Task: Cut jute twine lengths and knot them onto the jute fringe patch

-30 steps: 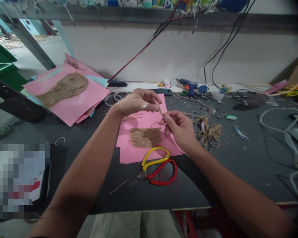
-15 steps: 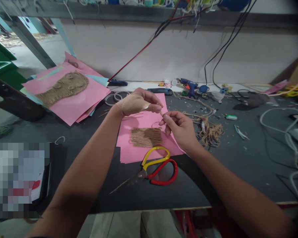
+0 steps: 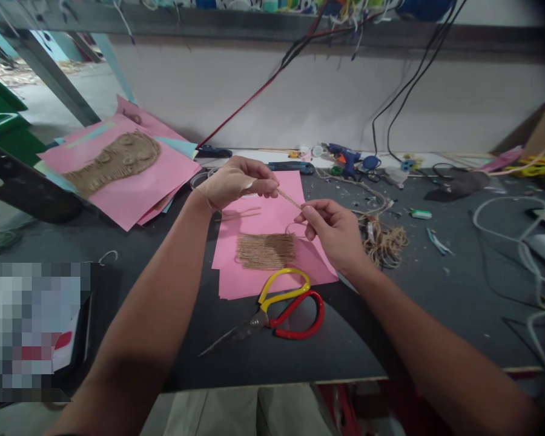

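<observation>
Between my two hands a short length of jute twine [image 3: 289, 198] is stretched, pinched at both ends. My left hand [image 3: 238, 183] grips its upper left end between thumb and fingers. The lower right end sits in the pinch of my right hand [image 3: 329, 230]. Below them, a flat rectangular panel of twine rows [image 3: 267, 251] lies on pink paper [image 3: 240, 283], with a loose strand curving up at its right. Scissors with one yellow and one red handle [image 3: 295, 315] rest on the dark table, blades pointing lower left.
Pink sheets bearing a larger twine piece [image 3: 122, 154] lie at the left. A loose twine bundle [image 3: 386, 242] is right of my right hand. Toward the wall stand a blue glue gun [image 3: 347, 156] and scraps. A white cable [image 3: 522, 242] loops at the right.
My left hand has moved left, away from my right hand. More of the twine now shows, drawn out straight between them. The panel and scissors stay put.
</observation>
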The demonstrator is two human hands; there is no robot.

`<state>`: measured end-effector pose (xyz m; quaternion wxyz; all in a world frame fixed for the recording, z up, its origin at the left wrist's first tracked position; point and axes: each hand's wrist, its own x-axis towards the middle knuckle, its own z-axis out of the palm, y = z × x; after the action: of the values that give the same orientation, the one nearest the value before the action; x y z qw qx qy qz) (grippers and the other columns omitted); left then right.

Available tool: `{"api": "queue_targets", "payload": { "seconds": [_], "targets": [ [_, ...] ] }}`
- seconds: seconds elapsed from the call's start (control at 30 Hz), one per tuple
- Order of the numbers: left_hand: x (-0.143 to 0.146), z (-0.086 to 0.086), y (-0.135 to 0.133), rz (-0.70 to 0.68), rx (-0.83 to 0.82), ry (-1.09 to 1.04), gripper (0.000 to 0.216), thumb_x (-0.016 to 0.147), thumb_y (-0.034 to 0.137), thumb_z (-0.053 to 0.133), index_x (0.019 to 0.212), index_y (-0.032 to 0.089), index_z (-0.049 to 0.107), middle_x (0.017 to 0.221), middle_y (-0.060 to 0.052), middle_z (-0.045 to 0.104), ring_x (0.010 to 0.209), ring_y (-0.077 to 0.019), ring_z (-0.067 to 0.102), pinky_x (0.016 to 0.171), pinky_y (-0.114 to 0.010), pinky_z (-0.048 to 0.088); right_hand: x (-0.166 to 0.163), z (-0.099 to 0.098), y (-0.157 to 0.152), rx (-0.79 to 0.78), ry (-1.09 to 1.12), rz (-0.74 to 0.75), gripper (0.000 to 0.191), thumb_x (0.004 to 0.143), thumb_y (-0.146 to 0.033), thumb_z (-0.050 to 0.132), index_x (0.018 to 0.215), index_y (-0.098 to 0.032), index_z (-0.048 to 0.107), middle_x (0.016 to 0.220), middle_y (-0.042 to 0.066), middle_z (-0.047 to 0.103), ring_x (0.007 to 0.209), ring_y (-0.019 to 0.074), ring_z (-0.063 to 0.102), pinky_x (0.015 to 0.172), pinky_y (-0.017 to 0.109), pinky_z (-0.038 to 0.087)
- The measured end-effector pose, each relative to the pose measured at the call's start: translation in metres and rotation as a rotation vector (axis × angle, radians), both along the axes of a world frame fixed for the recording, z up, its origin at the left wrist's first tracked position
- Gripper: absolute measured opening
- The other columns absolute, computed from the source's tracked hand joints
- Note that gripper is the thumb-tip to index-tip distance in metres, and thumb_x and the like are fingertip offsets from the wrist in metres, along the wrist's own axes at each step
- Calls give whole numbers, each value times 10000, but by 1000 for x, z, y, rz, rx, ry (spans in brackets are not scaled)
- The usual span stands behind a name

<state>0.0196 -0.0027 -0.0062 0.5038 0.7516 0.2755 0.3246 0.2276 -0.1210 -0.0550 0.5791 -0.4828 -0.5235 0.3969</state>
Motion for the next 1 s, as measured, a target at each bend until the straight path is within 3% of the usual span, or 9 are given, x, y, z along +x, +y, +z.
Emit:
{"api": "queue_targets", "payload": {
  "seconds": [0.23, 0.37, 0.5, 0.63, 0.73, 0.83, 1.0],
  "targets": [
    [-8, 1, 1, -76, -130, 57, 151, 713, 235, 802, 827, 147, 755, 768, -43, 750, 744, -149, 699, 780, -311, 561, 14, -6, 9, 11, -132, -29, 187, 878, -331, 704, 972, -170, 700, 830, 40, 755, 562, 96, 575, 543, 244, 488],
    [-11, 2, 3, -112, -71, 236, 146, 681, 232, 802, 803, 160, 763, 816, -45, 756, 794, -159, 701, 783, -291, 538, 20, -9, 12, 23, -232, -58, 190, 873, -321, 690, 975, -164, 720, 823, 38, 745, 590, 111, 596, 557, 254, 490],
    [-13, 2, 6, -117, 33, 443, 152, 688, 277, 783, 804, 180, 771, 814, -50, 756, 774, -163, 681, 692, -268, 497, 18, -6, 11, 31, -328, -82, 170, 872, -321, 674, 934, -169, 719, 749, 17, 709, 596, 124, 600, 553, 255, 495],
    [-7, 4, 5, -85, 111, 575, 321, 692, 299, 767, 998, 204, 788, 878, -50, 778, 787, -179, 688, 685, -271, 489, 14, -5, 8, 44, -373, -72, 177, 885, -331, 657, 933, -168, 706, 761, 27, 707, 607, 132, 610, 576, 269, 506],
    [4, 8, -2, -71, 130, 542, 434, 718, 321, 748, 1138, 214, 771, 997, -64, 788, 876, -199, 699, 743, -277, 501, 11, -5, 6, 50, -387, -65, 190, 897, -347, 649, 939, -169, 702, 784, 36, 715, 623, 137, 622, 590, 274, 504],
    [18, 11, -12, -102, 162, 494, 353, 757, 397, 727, 1052, 220, 804, 1046, -58, 783, 954, -215, 688, 790, -281, 495, 9, -6, 4, 67, -411, -63, 191, 909, -347, 639, 941, -170, 703, 781, 35, 716, 619, 140, 628, 585, 274, 493],
    [35, 11, -21, -158, 147, 547, 248, 735, 375, 738, 900, 211, 824, 847, -32, 778, 792, -180, 657, 681, -274, 455, 8, -5, 2, 90, -458, -67, 184, 923, -317, 625, 954, -153, 703, 742, 29, 705, 592, 132, 613, 578, 271, 476]
  ]
}}
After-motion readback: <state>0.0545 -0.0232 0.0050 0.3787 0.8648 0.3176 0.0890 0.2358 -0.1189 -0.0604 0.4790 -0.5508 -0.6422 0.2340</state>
